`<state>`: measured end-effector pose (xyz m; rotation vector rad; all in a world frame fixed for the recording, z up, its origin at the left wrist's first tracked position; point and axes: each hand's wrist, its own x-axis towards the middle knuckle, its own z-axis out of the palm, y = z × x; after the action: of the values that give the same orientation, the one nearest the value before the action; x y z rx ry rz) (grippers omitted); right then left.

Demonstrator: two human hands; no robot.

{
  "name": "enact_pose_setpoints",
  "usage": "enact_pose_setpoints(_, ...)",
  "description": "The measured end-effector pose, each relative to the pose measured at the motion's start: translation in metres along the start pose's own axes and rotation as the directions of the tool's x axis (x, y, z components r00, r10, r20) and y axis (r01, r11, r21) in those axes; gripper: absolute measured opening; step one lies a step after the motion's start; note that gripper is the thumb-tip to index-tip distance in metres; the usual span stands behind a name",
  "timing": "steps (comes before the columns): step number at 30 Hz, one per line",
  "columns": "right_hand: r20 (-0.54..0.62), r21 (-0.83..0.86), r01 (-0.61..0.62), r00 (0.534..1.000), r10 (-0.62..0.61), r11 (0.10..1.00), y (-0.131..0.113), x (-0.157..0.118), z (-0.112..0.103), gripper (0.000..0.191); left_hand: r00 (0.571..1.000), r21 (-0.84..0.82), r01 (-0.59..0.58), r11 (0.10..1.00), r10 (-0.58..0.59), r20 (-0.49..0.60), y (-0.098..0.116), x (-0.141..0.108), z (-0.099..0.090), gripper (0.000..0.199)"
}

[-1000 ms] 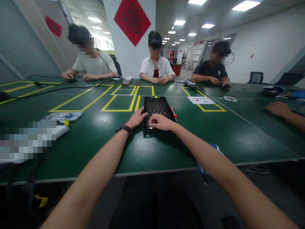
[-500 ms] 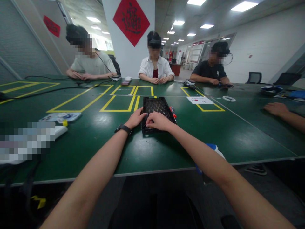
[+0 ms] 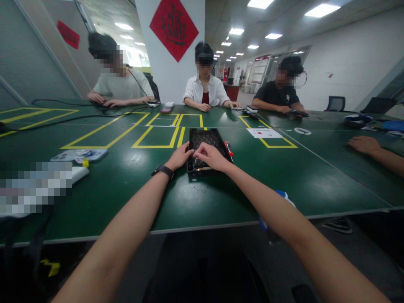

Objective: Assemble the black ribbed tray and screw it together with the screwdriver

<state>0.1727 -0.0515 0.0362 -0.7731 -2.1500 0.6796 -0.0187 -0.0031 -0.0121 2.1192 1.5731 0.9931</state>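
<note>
A shallow black rectangular tray point(image 3: 205, 168) lies on the green table in front of me; its inside looks bumpy and dark, too blurred to make out. My left hand point(image 3: 179, 155) holds the tray's left side, thumb over the rim and fingers along the outer wall. Above the tray's middle, my right hand point(image 3: 210, 155) is closed, thumb and fingers pinched together. Anything between those fingertips is too small or hidden to see. Against the right side of the tray lies a red-handled tool point(image 3: 229, 150), perhaps a screwdriver.
Yellow tape rectangles mark the green table point(image 3: 132, 202). A printed white sheet point(image 3: 264, 133) and a white ring point(image 3: 302, 131) lie to the right. A patterned flat object point(image 3: 78, 155) is at left. Several people sit around; another person's hand point(image 3: 364, 145) rests at right.
My right hand has shifted up and away from me over the tray, uncovering its near end. My left hand stays put. The person opposite has moved one hand outward along the table.
</note>
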Motion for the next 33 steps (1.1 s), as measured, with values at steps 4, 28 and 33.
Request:
enact_pose_setpoints(4,0.007,0.146,-0.102,0.995,0.102,0.984,0.004,0.001,0.001,0.016,1.000,-0.006,0.002,1.000,-0.002,0.000,0.003,-0.001,-0.001,0.064)
enact_pose_setpoints(28,0.322,-0.208,0.133,0.945,-0.060,0.969,0.001,0.000,-0.006,0.021,1.000,0.000,-0.017,1.000,0.017,-0.009,-0.003,0.003,0.002,0.063)
enact_pose_setpoints(33,0.355,-0.208,0.129,0.934,-0.048,0.970,0.004,0.001,-0.004,0.024,1.000,-0.010,-0.022,1.000,0.022,-0.008,-0.006,0.004,0.003,0.063)
